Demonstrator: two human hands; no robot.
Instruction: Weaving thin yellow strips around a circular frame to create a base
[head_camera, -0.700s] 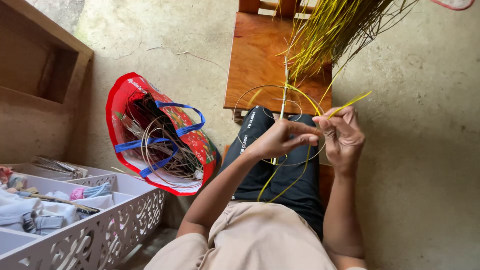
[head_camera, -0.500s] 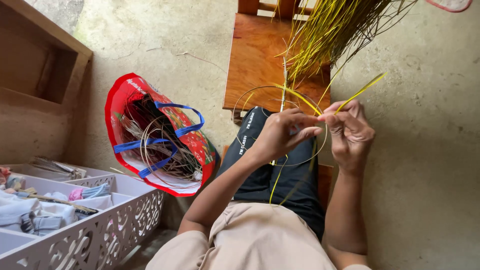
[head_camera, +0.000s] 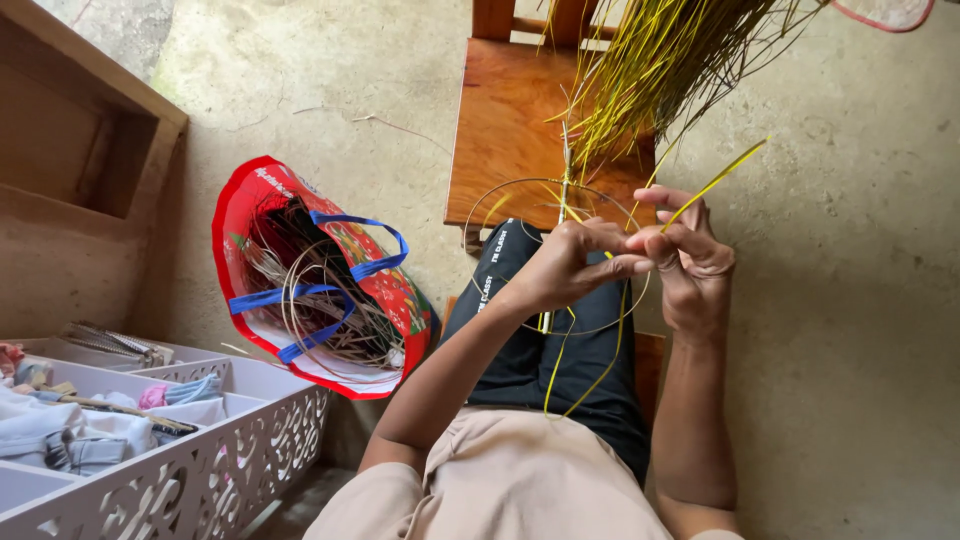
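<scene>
Both hands meet over the person's lap, fingertips pinched together on one yellow strand (head_camera: 712, 185). Left hand (head_camera: 570, 268) curls in from the left w/ thumb and forefinger closed on the strand; right hand (head_camera: 690, 262) clamps it from the other side, the free end sticking up and to the right. The strand sits at the edge of a thin wire hoop (head_camera: 556, 256) held upright above the knees, w/ loose yellow tails hanging down through it.

Risks, as a judgement: the grip is fingertip-only, so a slip could let the strand spring loose. A sharp bend at the pinch could kink or split it. The hoop looks to be steadied only by the hands, so a hard tug may twist it. The hanging tails and the yellow bundle (head_camera: 665, 70) on the wooden chair (head_camera: 505, 130) just behind could tangle w/ the working strand.

Red bag (head_camera: 385, 290) of coiled material stands well apart to the left.
</scene>
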